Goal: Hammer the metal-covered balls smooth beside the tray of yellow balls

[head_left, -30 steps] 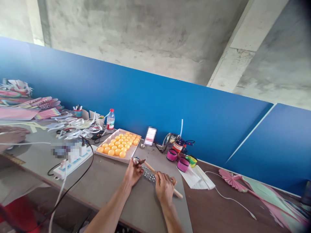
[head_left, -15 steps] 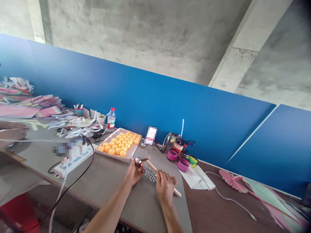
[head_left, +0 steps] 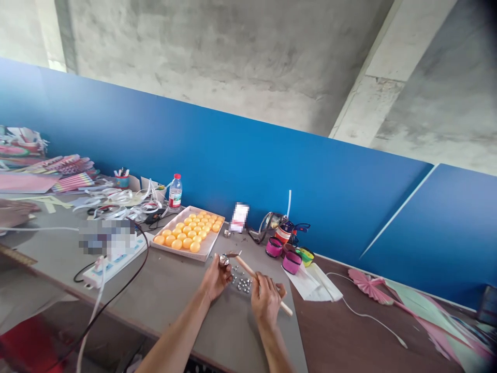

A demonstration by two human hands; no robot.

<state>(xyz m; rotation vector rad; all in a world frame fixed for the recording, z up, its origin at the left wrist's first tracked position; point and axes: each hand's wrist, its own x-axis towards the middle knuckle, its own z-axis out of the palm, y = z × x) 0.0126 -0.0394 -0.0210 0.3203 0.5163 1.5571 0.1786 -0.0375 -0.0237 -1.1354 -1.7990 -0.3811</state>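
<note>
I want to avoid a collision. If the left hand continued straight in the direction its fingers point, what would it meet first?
Probably the tray of orange balls: the left hand, holding a small silver ball, points up-left toward the tray's near edge. Depth is unclear.

text: none legible | bottle [head_left: 175, 191] label: red, perhaps printed, too small

A grey worktable [head_left: 174, 295] carries a tray of orange balls [head_left: 189, 235]. Left of the tray lies a white power strip [head_left: 116, 256]; right of it sit pink tape rolls [head_left: 283, 254], and small silver beads [head_left: 240, 282] lie just in front.
</note>
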